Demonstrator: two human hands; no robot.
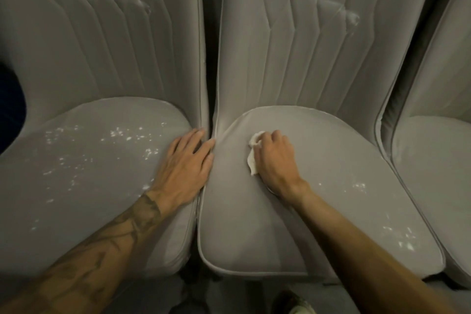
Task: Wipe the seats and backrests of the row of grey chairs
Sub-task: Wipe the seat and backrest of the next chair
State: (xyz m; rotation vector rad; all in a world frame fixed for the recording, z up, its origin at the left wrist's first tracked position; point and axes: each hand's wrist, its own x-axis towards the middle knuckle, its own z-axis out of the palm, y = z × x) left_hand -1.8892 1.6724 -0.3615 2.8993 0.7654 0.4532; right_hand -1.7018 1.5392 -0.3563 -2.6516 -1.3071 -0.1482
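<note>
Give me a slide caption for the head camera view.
Right hand wipes middle grey seat with white cloth; left hand rests on speckled neighbour.

middle seat [318,201] open rightward, backrest [293,46] blocking behind

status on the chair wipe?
Right hand shut on cloth, on middle seat. Left hand flat on left seat. White specks on both seats. Nothing blocking.

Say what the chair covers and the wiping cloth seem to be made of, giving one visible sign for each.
Chair covers: probably smooth, matt grey upholstery fabric; stitched channels, piped edges.
Cloth: white, soft, perhaps tissue or thin rag; it crumples under the right hand.
</note>
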